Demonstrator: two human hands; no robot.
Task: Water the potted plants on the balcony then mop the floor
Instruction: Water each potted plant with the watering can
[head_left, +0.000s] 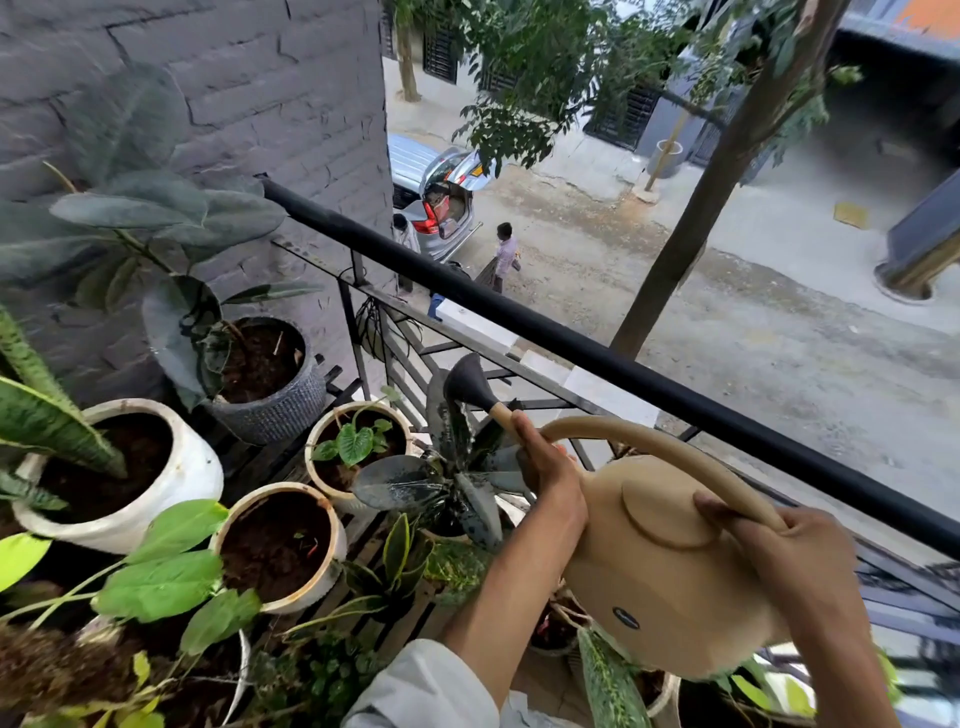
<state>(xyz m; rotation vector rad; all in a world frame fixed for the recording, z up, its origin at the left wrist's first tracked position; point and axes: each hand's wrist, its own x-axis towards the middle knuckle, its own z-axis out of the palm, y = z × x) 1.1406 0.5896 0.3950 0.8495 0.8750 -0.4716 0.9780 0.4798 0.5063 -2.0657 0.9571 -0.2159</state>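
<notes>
I hold a tan watering can (660, 571) tilted to the left over the plants. My right hand (769, 556) grips its arched handle. My left hand (545, 462) is curled round the spout, just behind the dark grey rose head (465, 382). Water streams fall from the rose onto a dark spotted-leaf plant (457, 483) below it. A small cream pot (356, 447) with a heart-leaf seedling stands just left of that plant.
A slatted stand carries a grey ribbed pot (270, 379), a large white pot (124, 473) and a cream pot of bare soil (283, 545). The black balcony railing (597, 348) runs diagonally behind. A grey brick wall (234, 78) stands at left; a street lies below.
</notes>
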